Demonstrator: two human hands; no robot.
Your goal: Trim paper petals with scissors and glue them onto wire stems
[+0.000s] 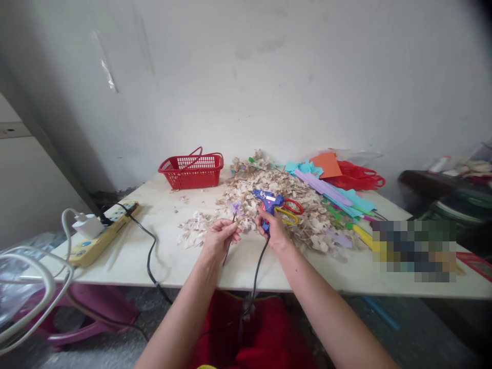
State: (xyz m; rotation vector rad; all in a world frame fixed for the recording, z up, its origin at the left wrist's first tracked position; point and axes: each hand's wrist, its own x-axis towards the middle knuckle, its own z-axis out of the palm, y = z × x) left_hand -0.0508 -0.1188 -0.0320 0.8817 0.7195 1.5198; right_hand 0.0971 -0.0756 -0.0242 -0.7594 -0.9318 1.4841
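Observation:
Between the fingertips of my left hand point(223, 237) is a thin dark stem with a small purple paper flower point(235, 207) at its top. My right hand point(273, 229) is wrapped round the handle of a blue glue gun point(269, 199), whose nozzle points left, a little above the flower. A black cord runs down from the gun's handle past the table edge. Under and behind both hands spreads a heap of pale, brownish petal-like pieces point(261, 180). Scissors with red and yellow handles point(294, 206) lie on the heap just right of the gun.
A red plastic basket point(192, 177) stands at the back left. On the left edge lies a yellow power strip point(86, 248) with plugs and cables. Purple paper strips point(315, 185), an orange sheet point(326, 165) and a red plastic bag point(355, 176) lie right. A pink stool point(92, 307) stands below.

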